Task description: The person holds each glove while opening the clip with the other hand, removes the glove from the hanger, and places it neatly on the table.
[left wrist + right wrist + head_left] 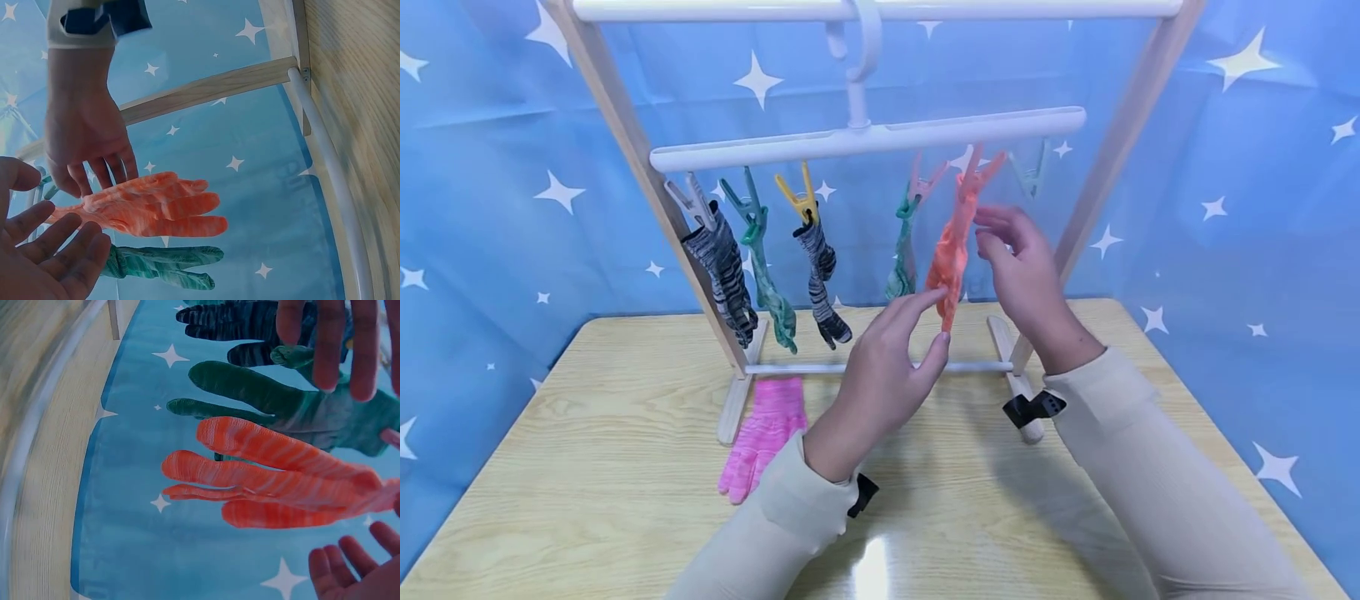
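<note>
An orange glove (952, 258) hangs fingers down from a pink clothespin (976, 171) under the white hanger bar (925, 133). My left hand (887, 367) is in front and to the left of it, fingers loosely bent, overlapping its lower end in the head view. On the glove's other side, my right hand (1022, 275) has its fingertips close to the upper part. In the left wrist view the orange glove (156, 206) lies between the two hands, each with relaxed, spread fingers. Beside it hangs a green glove (250, 394).
Left along the bar hang dark striped gloves (722, 267) and another green glove (771, 283), each on a clothespin. A pale clothespin (1032, 171) holds nothing at the right end. A pink glove (767, 433) lies on the table by the wooden stand's left foot (733, 408).
</note>
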{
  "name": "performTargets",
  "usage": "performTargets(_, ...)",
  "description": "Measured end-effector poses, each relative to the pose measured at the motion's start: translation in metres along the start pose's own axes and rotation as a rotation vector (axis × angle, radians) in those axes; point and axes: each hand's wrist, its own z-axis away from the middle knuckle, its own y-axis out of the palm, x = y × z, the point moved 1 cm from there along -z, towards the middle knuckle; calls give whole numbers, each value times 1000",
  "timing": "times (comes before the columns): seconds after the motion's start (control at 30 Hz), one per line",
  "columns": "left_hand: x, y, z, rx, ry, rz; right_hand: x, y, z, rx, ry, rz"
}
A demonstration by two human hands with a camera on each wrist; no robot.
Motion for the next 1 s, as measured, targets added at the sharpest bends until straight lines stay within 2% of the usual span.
performTargets(0.2, 4, -3, 2, 10, 26, 6, -5, 11, -15, 26, 86, -71)
performTargets(0.3, 5, -5, 2, 15, 28, 16, -8, 16, -22, 35, 124, -149)
performTargets(0.47, 8, -8, 3, 18, 43, 17, -13, 24, -30, 74, 122, -304)
performTargets(0.57, 9, -9, 3, 20, 46, 20, -15, 26, -31, 88, 117, -344)
performTargets(0.7, 9, -9, 3, 22, 46, 22, -16, 28, -30, 91, 111, -356)
performTargets(1.0, 8, -10, 4, 17, 48, 15, -14, 26, -20, 88, 126, -308)
